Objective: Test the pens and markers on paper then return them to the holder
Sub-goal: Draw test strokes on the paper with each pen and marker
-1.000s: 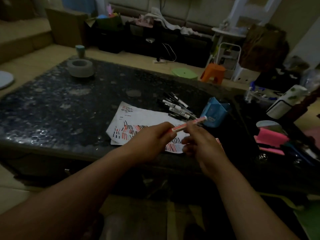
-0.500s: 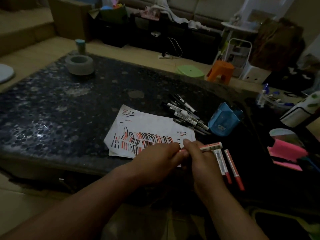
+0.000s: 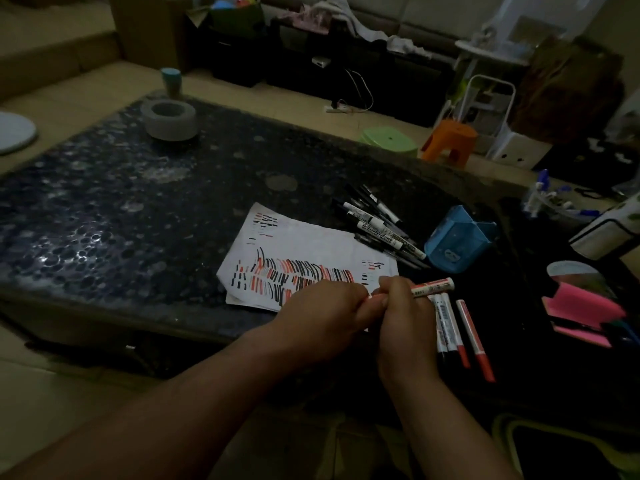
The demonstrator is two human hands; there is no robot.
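A: Head camera, where is it sitting?
B: Above and behind the left hand (image 3: 325, 306) and right hand (image 3: 405, 323), facing forward and down, near enough that both are filling the lower centre.
A: Beyond the hands?
B: It is taking in the table (image 3: 138, 220) ahead of them, widely. One view only.

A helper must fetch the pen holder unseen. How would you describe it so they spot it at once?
On the dark speckled table, find the scribbled paper. Right of it lies a pile of black pens; the holder sits at that pile's right end, a chunky blue tub among slim pens.
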